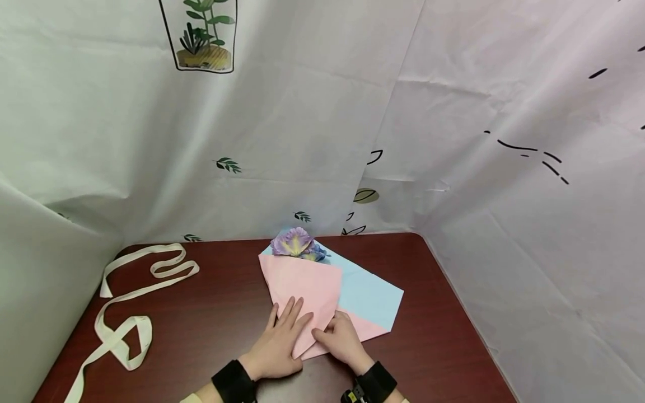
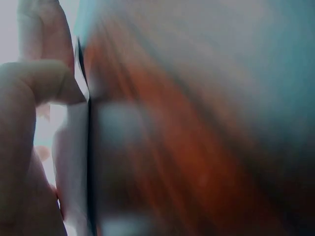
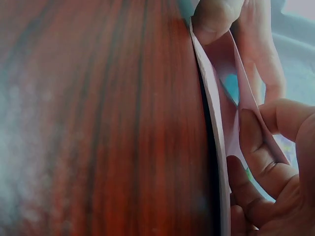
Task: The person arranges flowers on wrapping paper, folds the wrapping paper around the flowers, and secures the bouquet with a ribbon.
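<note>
A sheet of wrapping paper, light blue point(image 1: 370, 291) on one face and pink point(image 1: 304, 277) on the other, lies on the table with its left side folded over. A purple-and-yellow artificial flower point(image 1: 292, 242) and a smaller blue flower point(image 1: 314, 253) stick out above the fold; their stems are hidden. My left hand point(image 1: 282, 344) rests flat on the pink fold, fingers spread. At the fold's lower right edge, my right hand point(image 1: 344, 340) pinches the pink layer between thumb and curled fingers. In the right wrist view, the fingers point(image 3: 261, 147) reach between the raised paper layers.
A long white ribbon point(image 1: 128, 296) lies in loops along the left side of the dark red-brown table point(image 1: 211, 313). White patterned cloth point(image 1: 302, 112) hangs behind the table and along its sides. Black bands point(image 1: 234, 382) circle both wrists.
</note>
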`<state>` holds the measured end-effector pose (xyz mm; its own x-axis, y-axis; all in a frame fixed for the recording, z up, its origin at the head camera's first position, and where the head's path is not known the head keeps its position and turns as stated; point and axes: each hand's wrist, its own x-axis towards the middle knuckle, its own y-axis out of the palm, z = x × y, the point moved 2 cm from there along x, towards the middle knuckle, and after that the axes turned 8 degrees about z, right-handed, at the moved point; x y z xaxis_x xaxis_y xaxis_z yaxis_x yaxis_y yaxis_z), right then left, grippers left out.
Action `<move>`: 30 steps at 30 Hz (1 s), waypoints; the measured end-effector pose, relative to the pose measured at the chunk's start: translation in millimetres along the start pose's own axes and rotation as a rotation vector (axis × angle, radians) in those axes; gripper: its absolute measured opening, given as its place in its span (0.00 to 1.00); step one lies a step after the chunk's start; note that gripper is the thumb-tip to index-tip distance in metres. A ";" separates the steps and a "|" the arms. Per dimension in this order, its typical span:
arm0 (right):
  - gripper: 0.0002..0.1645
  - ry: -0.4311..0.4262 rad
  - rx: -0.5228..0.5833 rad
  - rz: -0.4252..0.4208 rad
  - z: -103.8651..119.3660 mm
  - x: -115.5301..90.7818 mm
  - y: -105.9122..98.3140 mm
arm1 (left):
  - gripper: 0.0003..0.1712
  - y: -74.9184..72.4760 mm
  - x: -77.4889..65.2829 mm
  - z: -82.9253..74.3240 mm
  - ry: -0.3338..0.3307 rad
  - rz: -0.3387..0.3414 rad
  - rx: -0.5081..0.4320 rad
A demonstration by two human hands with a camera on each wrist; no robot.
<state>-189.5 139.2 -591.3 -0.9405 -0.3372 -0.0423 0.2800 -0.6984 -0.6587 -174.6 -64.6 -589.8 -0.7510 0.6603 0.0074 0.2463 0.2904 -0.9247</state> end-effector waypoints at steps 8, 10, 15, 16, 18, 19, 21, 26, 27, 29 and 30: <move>0.07 -0.018 -0.039 -0.024 -5.4 4.4 1.6 | 0.57 -0.2 1.3 8.6 0.000 0.043 -0.027; 0.07 -0.026 -0.037 -0.032 -5.6 4.6 1.1 | 0.54 -0.2 1.5 10.4 0.009 0.044 -0.061; 0.09 -0.004 -0.015 -0.040 -7.4 4.7 0.2 | 0.42 6.2 5.5 17.8 0.019 -0.002 -0.139; 0.09 0.003 -0.009 -0.038 -7.8 4.9 0.1 | 0.41 8.8 6.7 19.8 0.014 -0.013 -0.142; 0.09 0.016 0.001 -0.033 -8.4 5.2 -0.1 | 0.41 14.3 8.9 24.0 0.004 -0.025 -0.138; 0.09 0.018 0.005 -0.030 -8.6 5.1 -0.1 | 0.41 17.3 9.6 26.1 -0.001 -0.026 -0.129; 0.09 0.014 0.014 -0.026 -8.7 5.1 -0.3 | 0.43 21.3 11.1 29.1 -0.002 -0.028 -0.119; 0.09 0.012 0.029 -0.033 -8.6 3.0 -1.4 | 0.45 26.1 13.2 33.1 -0.020 0.016 -0.113; 0.09 0.013 0.029 -0.036 -8.7 2.7 -1.8 | 0.45 26.3 13.3 33.3 -0.024 0.030 -0.114; 0.09 0.024 0.036 -0.035 -9.5 2.5 -2.5 | 0.45 26.5 13.9 33.6 -0.028 0.047 -0.122; 0.08 0.034 0.042 -0.034 -10.2 2.7 -3.0 | 0.45 26.6 14.1 33.6 -0.026 0.051 -0.128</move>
<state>-194.9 146.8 -597.1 -0.9553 -0.2919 -0.0461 0.2549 -0.7350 -0.6284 -199.2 -70.8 -627.1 -0.7504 0.6591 -0.0499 0.3599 0.3442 -0.8672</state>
